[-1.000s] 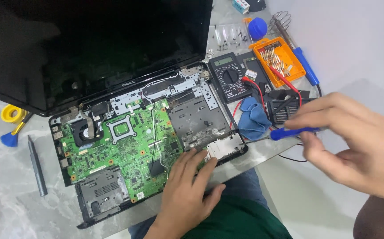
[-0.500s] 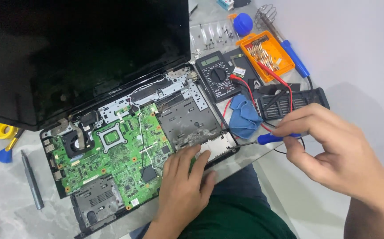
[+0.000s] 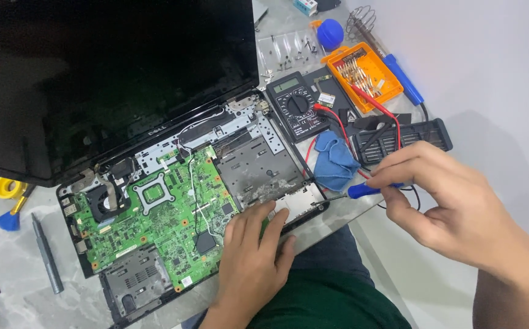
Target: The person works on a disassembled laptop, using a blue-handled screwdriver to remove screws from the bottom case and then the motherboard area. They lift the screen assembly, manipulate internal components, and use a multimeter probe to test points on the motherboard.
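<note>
Both forearms are showing bare, with no sleeves reaching into view. The left hand (image 3: 249, 259) and the right hand (image 3: 453, 210) are wearing no gloves, rings or watch. The person is wearing a dark green garment (image 3: 331, 304) over the lap and dark blue fabric (image 3: 322, 256) above it.

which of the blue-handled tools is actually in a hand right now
The small blue-handled screwdriver, pinched in the right hand at the laptop's front corner. The long blue-handled soldering iron lies untouched beside the orange bit case.
</note>
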